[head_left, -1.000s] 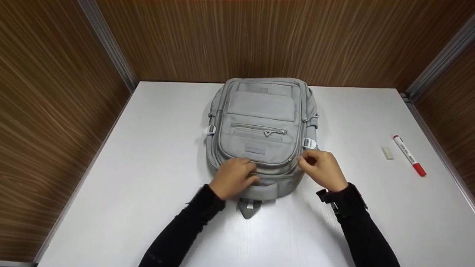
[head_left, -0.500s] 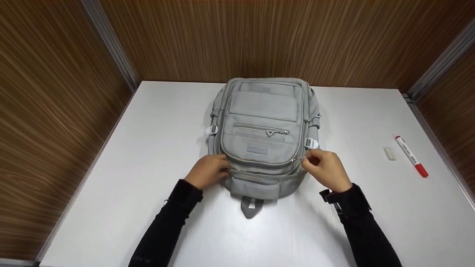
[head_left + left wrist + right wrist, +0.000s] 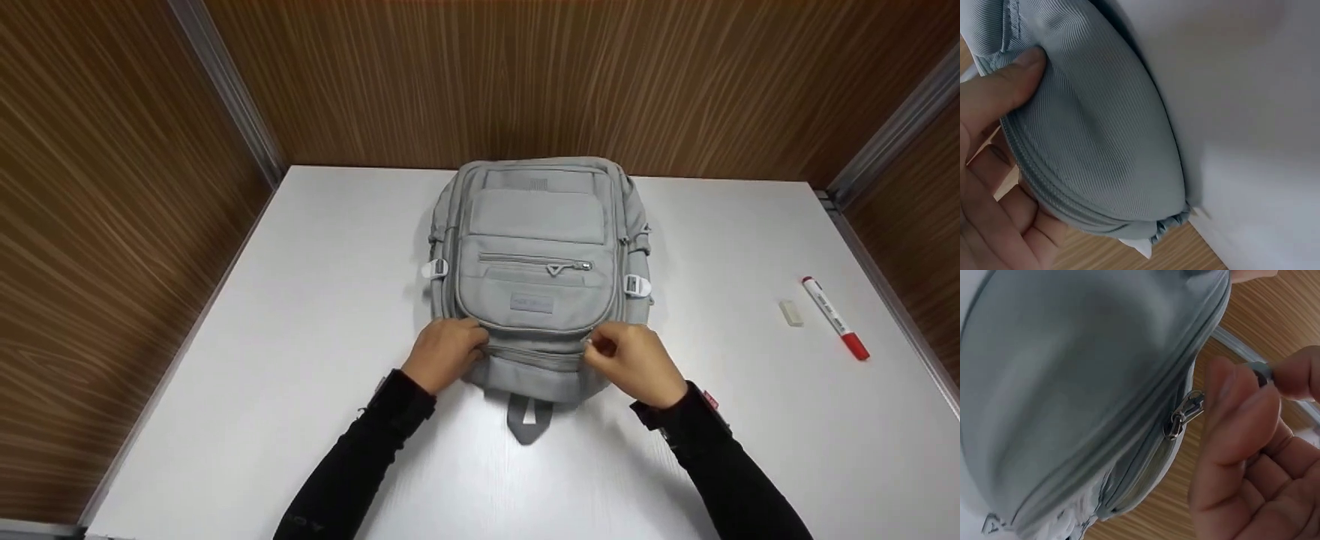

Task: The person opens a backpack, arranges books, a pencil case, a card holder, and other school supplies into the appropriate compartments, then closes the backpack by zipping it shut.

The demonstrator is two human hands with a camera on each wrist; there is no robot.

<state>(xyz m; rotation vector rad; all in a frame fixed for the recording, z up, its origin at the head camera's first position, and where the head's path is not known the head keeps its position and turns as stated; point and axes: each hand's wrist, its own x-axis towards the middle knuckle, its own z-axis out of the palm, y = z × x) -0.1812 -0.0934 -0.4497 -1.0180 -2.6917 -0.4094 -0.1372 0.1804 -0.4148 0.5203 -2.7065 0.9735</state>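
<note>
A grey backpack (image 3: 536, 217) lies on its back, its bottom toward me in the head view. My left hand (image 3: 446, 349) grips its lower left edge; in the left wrist view the thumb (image 3: 1022, 79) presses the grey cloth while the fingers curl around the zipped edge. At the lower right, my right hand (image 3: 636, 361) pinches a zipper pull (image 3: 1259, 371) between thumb and forefinger. The metal zipper slider (image 3: 1176, 422) shows beside those fingertips in the right wrist view, with the zipper parted on the side below it.
A white table (image 3: 337, 225) carries the backpack, with wood-grain panels (image 3: 540, 82) at the back and sides. Off to the right lie a small pale block (image 3: 790, 313) and a red-capped marker (image 3: 835, 318). A dark strap loop (image 3: 529, 420) sticks out at the backpack's near end.
The left hand has gone from the bag's bottom middle to its lower left edge and grips there. The right hand has shifted left and nearer with the pull; the bag's near end has swung right.
</note>
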